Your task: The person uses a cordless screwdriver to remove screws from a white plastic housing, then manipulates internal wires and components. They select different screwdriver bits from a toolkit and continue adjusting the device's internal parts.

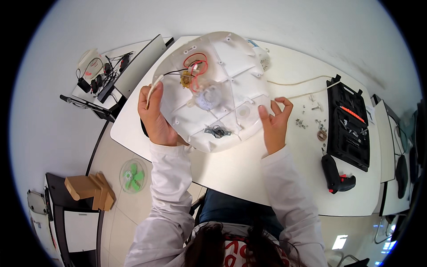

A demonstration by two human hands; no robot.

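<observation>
A large white plastic housing point(242, 89) is tilted up above the table, its ribbed inside showing. My left hand point(159, 118) is closed on its left edge, thumb in front. Beside that thumb lies a white cable end point(153, 91). Inside the housing are a small circuit board point(186, 79) with red and black wires, a rounded whitish motor-like part point(208, 98) and a dark metal piece point(218, 131). My right hand point(275, 124) is at the right rim, its thumb seeming to touch it. Its index finger stands apart, clear of the housing; some fingers are partly hidden.
On the white table's right lie loose screws point(301, 123), a black toolbox point(342, 147) and a black power screwdriver point(336, 173). A pale cord point(307, 81) runs behind. On the floor at left are a green-bladed fan point(133, 176) and cardboard point(91, 191). A partition point(140, 66) stands left.
</observation>
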